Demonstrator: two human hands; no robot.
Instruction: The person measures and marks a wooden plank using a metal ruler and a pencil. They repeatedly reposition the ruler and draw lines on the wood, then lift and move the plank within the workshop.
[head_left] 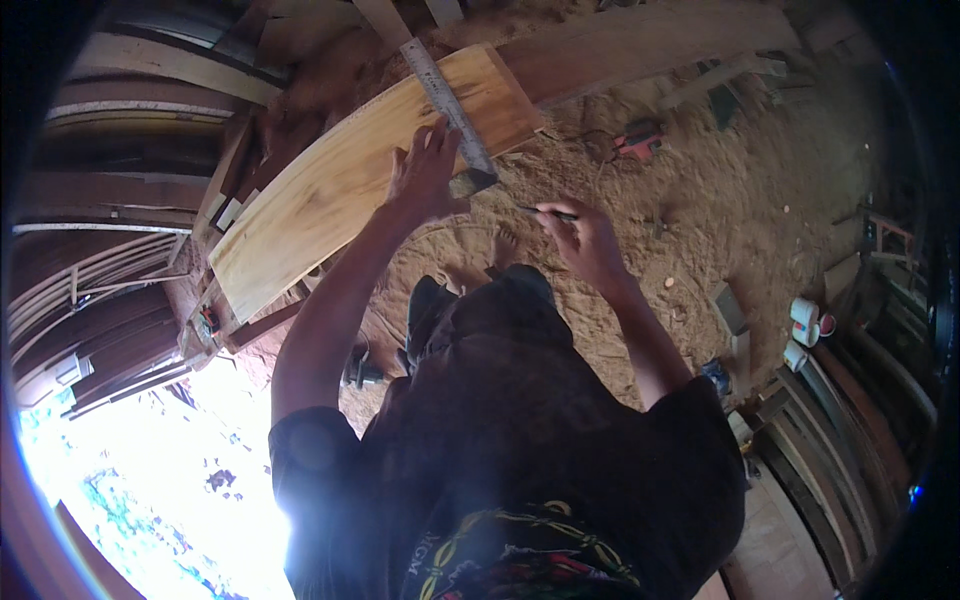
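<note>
A wide, pale wooden board (318,195) lies slantwise ahead of me, its grain showing. Across it near the far right end rests a metal square (436,88), with its thick stock by the near edge. My left hand (425,178) is on the board with fingers laid over the square's blade and the thumb side by the stock, gripping it in place. Out to the right of the square and apart from the board, my right hand (585,242) pinches a thin dark pencil (556,213), its tip pointing left toward the square.
A red power tool (638,140) sits on the sawdust-covered ground (720,210). Stacked planks (110,190) fill the left side, and more timber (830,440) leans at the lower right near white containers (803,320). Another long dark board (640,45) extends behind the pale one.
</note>
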